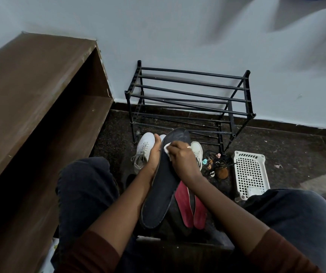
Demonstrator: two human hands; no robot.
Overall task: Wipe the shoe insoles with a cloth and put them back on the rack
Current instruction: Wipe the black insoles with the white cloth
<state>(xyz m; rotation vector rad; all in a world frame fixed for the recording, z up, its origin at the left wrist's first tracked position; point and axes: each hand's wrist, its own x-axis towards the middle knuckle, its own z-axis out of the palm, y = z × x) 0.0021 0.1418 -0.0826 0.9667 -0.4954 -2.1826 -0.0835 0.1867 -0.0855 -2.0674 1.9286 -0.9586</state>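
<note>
Hiding most of the white cloth it pinches against the dark insole, the right hand sits before the rack, while the left hand grips the insole's edge, fingers concealed behind.

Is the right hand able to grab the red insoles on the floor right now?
Probably not yet. The right hand is pressing the white cloth on the dark insole. The red insoles lie close below its forearm, mostly uncovered, so once it lets go, likely yes.
</note>
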